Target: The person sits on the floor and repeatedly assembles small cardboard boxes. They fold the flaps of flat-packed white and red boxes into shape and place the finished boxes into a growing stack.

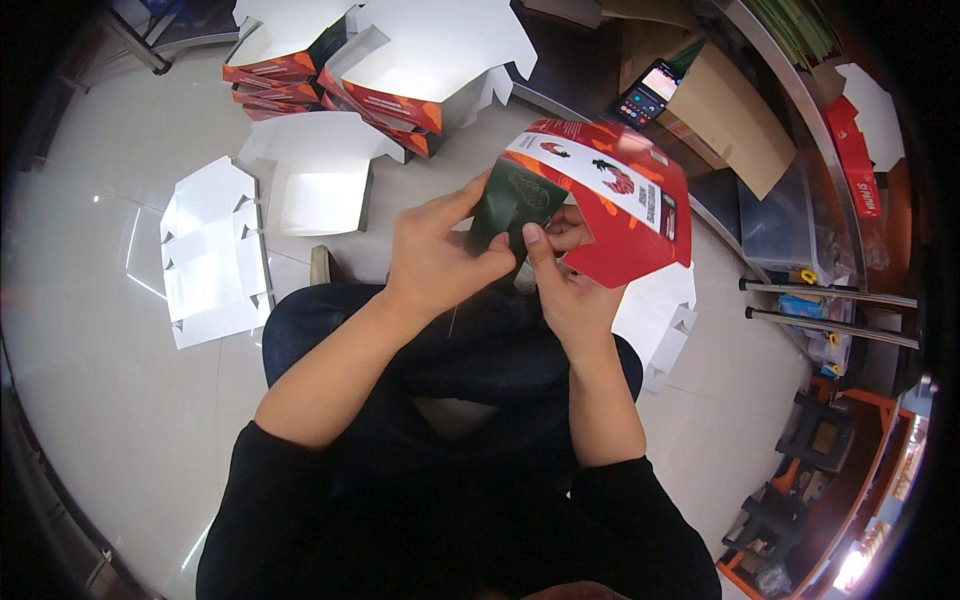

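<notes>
Between both hands, above my lap, is a partly folded carton box (628, 228), red with a white band and a dark green side panel. My left hand (437, 245) grips the green panel from the left, its thumb pressed near the panel's lower edge and its fingers partly hidden behind. On the right, my right hand (575, 275) pinches the carton's corner, thumb in front and fingers tucked inside the fold. The red lid flap juts out to the right over that hand.
Several folded boxes with open lids (385, 85) are stacked ahead to the left. Flat white carton sheets (213, 255) lie on the floor at left, and another sheet (660, 325) sits by my right knee. A phone (650, 92) leans by a brown cardboard box (735, 120); metal legs (830, 290) stand right.
</notes>
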